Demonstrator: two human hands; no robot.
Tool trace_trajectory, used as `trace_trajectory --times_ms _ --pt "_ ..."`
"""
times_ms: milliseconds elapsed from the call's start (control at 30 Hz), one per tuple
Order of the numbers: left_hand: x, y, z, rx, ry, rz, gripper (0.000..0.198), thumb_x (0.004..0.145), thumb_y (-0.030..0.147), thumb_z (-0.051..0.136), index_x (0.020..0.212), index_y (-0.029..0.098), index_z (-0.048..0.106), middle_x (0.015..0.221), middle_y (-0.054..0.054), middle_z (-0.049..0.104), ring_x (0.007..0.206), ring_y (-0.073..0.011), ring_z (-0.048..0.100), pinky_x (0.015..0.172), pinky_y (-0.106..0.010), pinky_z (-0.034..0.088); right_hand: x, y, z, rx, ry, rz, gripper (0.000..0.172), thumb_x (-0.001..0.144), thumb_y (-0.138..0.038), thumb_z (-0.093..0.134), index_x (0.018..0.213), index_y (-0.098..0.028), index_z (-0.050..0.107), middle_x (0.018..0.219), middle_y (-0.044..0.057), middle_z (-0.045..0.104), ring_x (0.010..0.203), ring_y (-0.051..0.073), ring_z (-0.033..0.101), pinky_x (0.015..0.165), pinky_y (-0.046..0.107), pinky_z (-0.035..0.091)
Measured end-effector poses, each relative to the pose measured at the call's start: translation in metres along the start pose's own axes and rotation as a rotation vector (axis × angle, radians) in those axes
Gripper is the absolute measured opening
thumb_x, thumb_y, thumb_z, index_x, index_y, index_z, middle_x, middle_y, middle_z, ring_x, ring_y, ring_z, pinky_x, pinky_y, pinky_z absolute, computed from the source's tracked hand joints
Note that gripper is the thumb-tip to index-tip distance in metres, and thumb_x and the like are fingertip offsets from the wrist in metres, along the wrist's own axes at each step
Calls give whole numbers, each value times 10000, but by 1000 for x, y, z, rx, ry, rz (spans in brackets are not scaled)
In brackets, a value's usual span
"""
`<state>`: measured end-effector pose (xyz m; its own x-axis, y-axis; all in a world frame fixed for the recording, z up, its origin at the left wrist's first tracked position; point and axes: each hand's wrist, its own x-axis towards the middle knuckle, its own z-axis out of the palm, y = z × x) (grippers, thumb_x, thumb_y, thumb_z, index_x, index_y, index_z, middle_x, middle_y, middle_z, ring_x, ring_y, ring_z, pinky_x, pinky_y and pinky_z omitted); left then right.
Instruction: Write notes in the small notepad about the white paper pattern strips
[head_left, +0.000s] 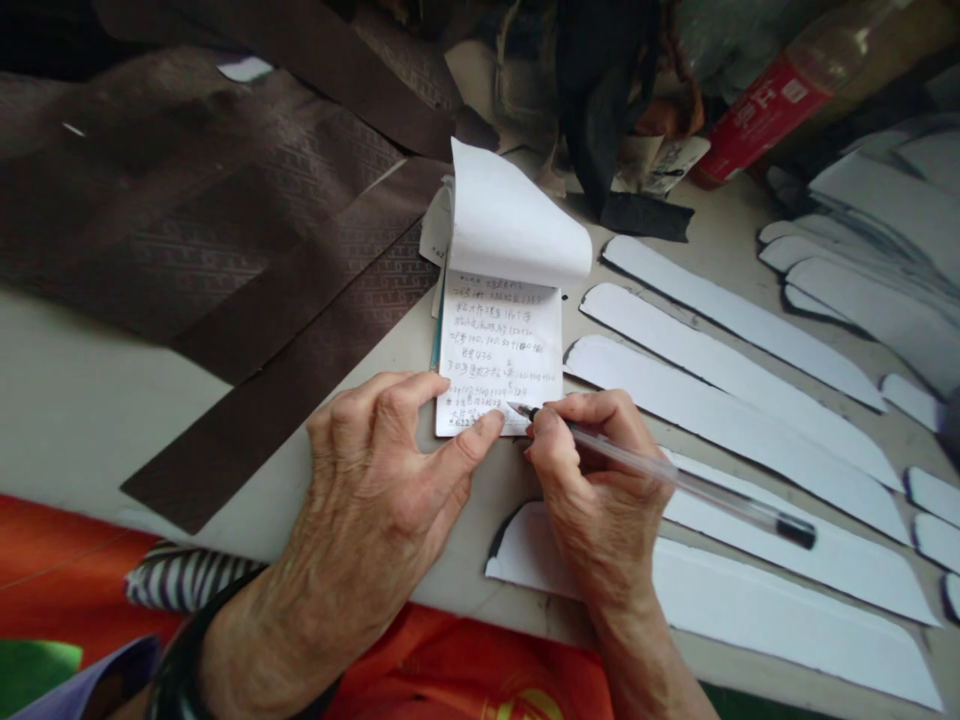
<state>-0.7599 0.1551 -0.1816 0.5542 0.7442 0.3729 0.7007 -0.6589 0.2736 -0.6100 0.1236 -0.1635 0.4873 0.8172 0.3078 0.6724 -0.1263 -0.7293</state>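
Note:
A small notepad (499, 330) lies on the table, its page covered with handwritten lines and its upper leaf (510, 225) folded back. My left hand (390, 480) rests at the lower left of the pad, thumb and forefinger spread on the page, holding nothing. Between the fingers of my right hand (600, 470) is a clear-barrelled pen (675, 470) with a black end cap. Its tip is at the lower part of the page, near the last written lines; whether it touches the paper I cannot tell.
Long white cut strips (742, 400) with dark edges lie in a row to the right, partly under my right hand. Dark brown patterned sheets (247, 220) cover the left. A bottle with a red label (765, 115) and stacked white pieces (877, 260) stand at the back right.

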Motion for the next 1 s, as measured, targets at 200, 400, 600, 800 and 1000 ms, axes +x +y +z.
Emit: trace_trajectory --times_ms 200,400,600,800,1000 --pt "1 -1 -1 -16 -21 -3 392 835 132 626 1174 329 621 1219 -123 522 1124 -333 504 878 -506 424 0 1 1 -3 9 -29 75 769 -162 572 717 -208 545 602 -68 590 472 74 546 472 188 425" --pt "1 -1 0 -5 -29 -8 411 840 140 620 1196 345 604 1274 -113 508 1165 -317 498 901 -480 417 -1 2 1 12 6 -17 66 773 -172 569 720 -207 551 581 -75 576 447 68 518 454 183 408" --pt "1 -1 -1 14 -26 -10 421 842 145 621 1210 348 600 1292 -115 509 1160 -321 495 891 -479 424 0 3 2 36 -7 15 70 789 -204 573 720 -204 559 578 -62 590 454 88 543 463 202 434" --pt "2 1 -3 19 -13 3 381 841 162 632 1186 324 630 1272 -124 534 1145 -336 504 877 -490 438 -2 4 1 33 -10 20 74 783 -207 579 715 -212 548 602 -54 619 467 103 576 479 219 463" --pt "2 0 -1 -6 -33 -13 392 848 180 627 1207 338 612 1309 -124 519 1200 -345 482 905 -510 425 -4 5 0 31 -15 20 78 787 -193 583 728 -223 542 633 -53 627 485 112 596 482 230 478"
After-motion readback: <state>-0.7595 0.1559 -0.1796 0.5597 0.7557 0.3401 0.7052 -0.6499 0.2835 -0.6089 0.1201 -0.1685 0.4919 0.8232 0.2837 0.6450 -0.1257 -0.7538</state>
